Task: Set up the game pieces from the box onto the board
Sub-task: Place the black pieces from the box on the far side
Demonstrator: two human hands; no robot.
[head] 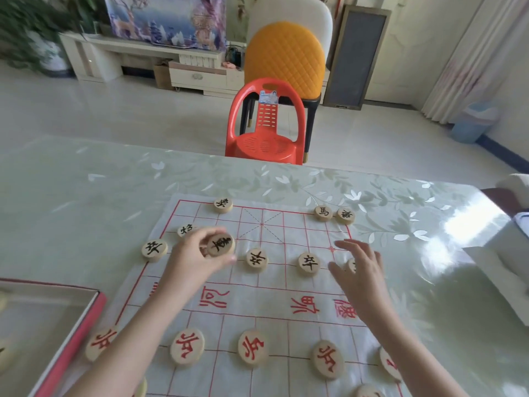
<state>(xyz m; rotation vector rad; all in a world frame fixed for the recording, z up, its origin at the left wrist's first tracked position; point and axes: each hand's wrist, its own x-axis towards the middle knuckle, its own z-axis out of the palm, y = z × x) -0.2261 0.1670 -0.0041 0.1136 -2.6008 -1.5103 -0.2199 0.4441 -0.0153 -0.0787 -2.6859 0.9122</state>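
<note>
Red-edged box (71, 333) at the far left, partly out of view, its contents too blurred to read. Beside it, white cloth board (274, 299) with red grid lines, lying flat on the glossy green table (86, 202), creased along the fold lines. Near row of red-lettered discs (187, 347) already seated across the closest rank; black-lettered discs (257, 259) spaced along the far soldier line, with a few more at the back rank, one at upper left (223, 205) and two at the upper right corner (323, 213).

Left hand (197, 253), raised over the left part of the far half, pinching a black-lettered piece (219, 244) by its rim between thumb and fingertips, face tilted up toward the camera. Right hand (357, 270), fingers spread and empty, hovering low over the right side, partly covering a disc (351, 265) there; contact with it impossible to judge.

For a clean placement: probably best to carry the held piece on to a free back-rank intersection, level it before lowering, centre it on the line crossing, avoid dragging across the cloth and nudging neighbours. Worth steadying the cloth with the free hand.

Orientation: round disc, so no long axis in plan; short axis through the flat faces, now tipped toward the wearer. Character reading upside down from here, top pointing away, like the other black pieces.
</note>
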